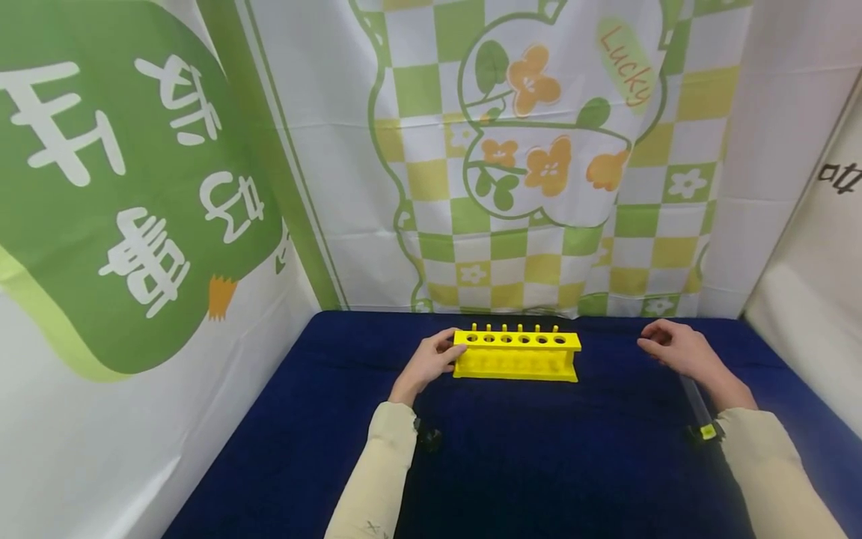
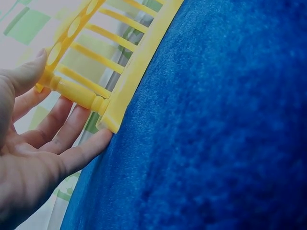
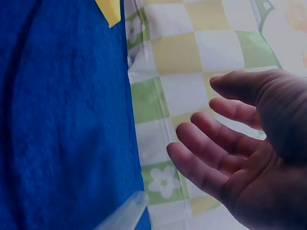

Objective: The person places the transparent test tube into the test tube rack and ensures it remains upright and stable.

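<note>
A yellow test tube rack [image 1: 517, 370] stands near the back of the table, with a row of several holes in its top plate and pegs along its rear. My left hand [image 1: 428, 361] grips its left end. In the left wrist view the thumb rests on the top plate and the fingers reach round the end post [image 2: 79, 94]. Off to the rack's right, my right hand [image 1: 683, 352] hovers with loosely bent fingers and holds nothing. Beneath its wrist lies a clear test tube [image 1: 697, 403] with a yellow-green end, partly hidden by the arm; its rounded tip [image 3: 138, 199] shows in the right wrist view.
A dark blue cloth [image 1: 539, 457] covers the table. Patterned fabric [image 1: 444, 247] hangs right behind the back edge, and more printed fabric [image 1: 222, 389] walls off the left side. A pale curtain [image 1: 815, 314] closes the right.
</note>
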Demonstrator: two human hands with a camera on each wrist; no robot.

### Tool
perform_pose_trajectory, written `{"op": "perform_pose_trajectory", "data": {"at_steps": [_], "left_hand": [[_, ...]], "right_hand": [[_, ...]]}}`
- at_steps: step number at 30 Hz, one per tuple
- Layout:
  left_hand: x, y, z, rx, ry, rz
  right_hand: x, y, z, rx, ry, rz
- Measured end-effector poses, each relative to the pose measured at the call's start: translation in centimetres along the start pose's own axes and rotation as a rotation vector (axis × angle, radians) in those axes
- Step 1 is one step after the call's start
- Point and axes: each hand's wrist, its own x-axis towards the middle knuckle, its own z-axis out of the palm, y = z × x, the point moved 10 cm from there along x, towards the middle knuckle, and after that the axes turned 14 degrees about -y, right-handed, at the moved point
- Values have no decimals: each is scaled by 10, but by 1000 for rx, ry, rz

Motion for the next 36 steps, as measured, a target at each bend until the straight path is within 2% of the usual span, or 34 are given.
{"op": "perform_pose_trajectory", "data": {"at_steps": [10, 16, 36], "left_hand": [[0, 3, 0, -16, -8, 7], [0, 1, 0, -27, -18, 10], [3, -2, -1, -25, -19, 4]], "right_hand": [[-3, 8, -8, -67, 19, 40], [-3, 22, -7, -112, 33, 57], [-8, 54, -11, -139, 29, 130]]}}
